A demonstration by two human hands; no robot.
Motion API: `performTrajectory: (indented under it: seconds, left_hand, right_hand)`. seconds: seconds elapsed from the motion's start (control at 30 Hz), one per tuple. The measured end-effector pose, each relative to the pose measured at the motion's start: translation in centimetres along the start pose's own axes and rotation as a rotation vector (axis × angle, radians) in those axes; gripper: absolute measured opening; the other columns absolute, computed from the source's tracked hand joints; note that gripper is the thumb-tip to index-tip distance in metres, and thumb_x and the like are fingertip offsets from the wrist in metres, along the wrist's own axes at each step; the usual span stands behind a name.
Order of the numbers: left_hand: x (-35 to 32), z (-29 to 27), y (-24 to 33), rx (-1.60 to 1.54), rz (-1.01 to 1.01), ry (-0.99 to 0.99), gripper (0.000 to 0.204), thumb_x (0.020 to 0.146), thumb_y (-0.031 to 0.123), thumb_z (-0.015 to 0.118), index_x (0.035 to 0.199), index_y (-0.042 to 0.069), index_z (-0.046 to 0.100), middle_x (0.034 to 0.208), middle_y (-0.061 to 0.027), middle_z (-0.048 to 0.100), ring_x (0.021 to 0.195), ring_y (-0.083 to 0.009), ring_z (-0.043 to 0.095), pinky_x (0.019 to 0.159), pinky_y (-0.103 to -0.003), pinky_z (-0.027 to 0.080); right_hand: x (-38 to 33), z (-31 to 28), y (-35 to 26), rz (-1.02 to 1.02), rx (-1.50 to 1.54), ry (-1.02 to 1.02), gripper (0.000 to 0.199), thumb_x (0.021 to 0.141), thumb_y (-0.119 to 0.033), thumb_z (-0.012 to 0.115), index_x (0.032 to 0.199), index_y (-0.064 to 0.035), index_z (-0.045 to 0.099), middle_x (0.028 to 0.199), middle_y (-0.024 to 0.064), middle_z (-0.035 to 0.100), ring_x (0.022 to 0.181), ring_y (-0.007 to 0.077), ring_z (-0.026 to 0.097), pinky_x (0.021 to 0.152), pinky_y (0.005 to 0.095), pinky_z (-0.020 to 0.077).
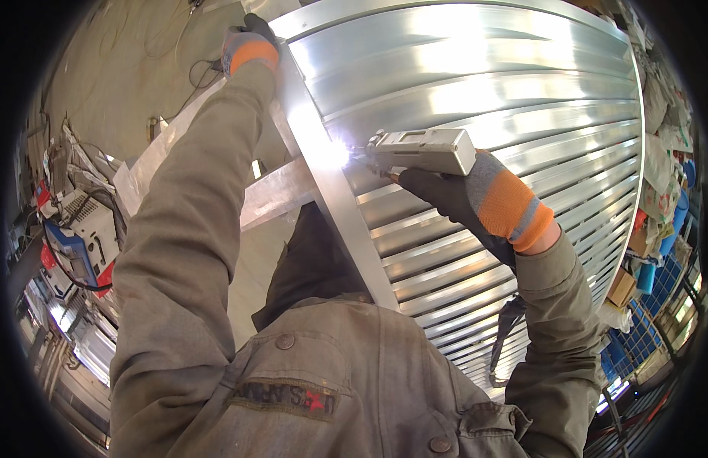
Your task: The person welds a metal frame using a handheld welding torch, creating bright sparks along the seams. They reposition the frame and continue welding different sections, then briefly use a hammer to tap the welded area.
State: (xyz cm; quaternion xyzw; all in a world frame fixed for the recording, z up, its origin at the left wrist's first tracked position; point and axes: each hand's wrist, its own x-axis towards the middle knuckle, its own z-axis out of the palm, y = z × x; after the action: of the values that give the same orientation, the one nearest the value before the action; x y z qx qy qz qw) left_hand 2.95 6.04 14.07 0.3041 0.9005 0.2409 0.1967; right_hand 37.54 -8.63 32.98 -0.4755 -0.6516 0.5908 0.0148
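while the left hand (pixel 249 44) grasps the frame bar (pixel 323 164) at upper left, the right hand (pixel 453 195) grasps a welding torch (pixel 423 150) mid-frame against the slatted panel (pixel 506 99).

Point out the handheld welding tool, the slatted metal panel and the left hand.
handheld welding tool (pixel 426 149), head view, middle of its grey body.
slatted metal panel (pixel 522 84), head view, bare upper slats.
left hand (pixel 249 44), head view, back of the glove.

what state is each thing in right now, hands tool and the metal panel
left hand in grey-and-orange glove: gripping the frame's upper edge
right hand in grey-and-orange glove: closed around the tool
grey box-shaped handheld welding tool: lit, bright glare at its tip
ribbed shiny aluminium slatted panel: tilted, touched by the glare at its frame bar
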Motion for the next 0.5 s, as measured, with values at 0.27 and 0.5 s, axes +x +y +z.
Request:
performTrajectory:
  seconds: [0.27,0.5]
  left_hand:
    - [0.7,0.4,-0.9,-0.026,0.034,-0.052,0.065,0.115,0.056,0.054,0.133,-0.002,0.075,0.135,-0.0298,0.079,0.129,-0.0501,0.074,0.11,-0.054,0.057]
    - [2.5,0.2,-2.1,0.06,0.176,-0.058,0.063,0.112,0.057,0.063,0.131,-0.003,0.073,0.14,-0.0293,0.075,0.13,-0.0449,0.071,0.111,-0.052,0.055]
  right_hand:
    - [0.1,-1.0,-1.2,0.201,-0.052,-0.023,0.039,0.113,-0.036,0.08,0.142,-0.009,0.082,0.081,-0.0003,0.071,0.071,0.0072,0.063,0.06,0.0301,0.0512]
    - [-1.8,-2.0,-3.0,0.076,0.087,0.181,0.038,0.109,-0.024,0.085,0.14,-0.0018,0.08,0.111,0.011,0.085,0.096,0.0175,0.078,0.084,0.035,0.063]
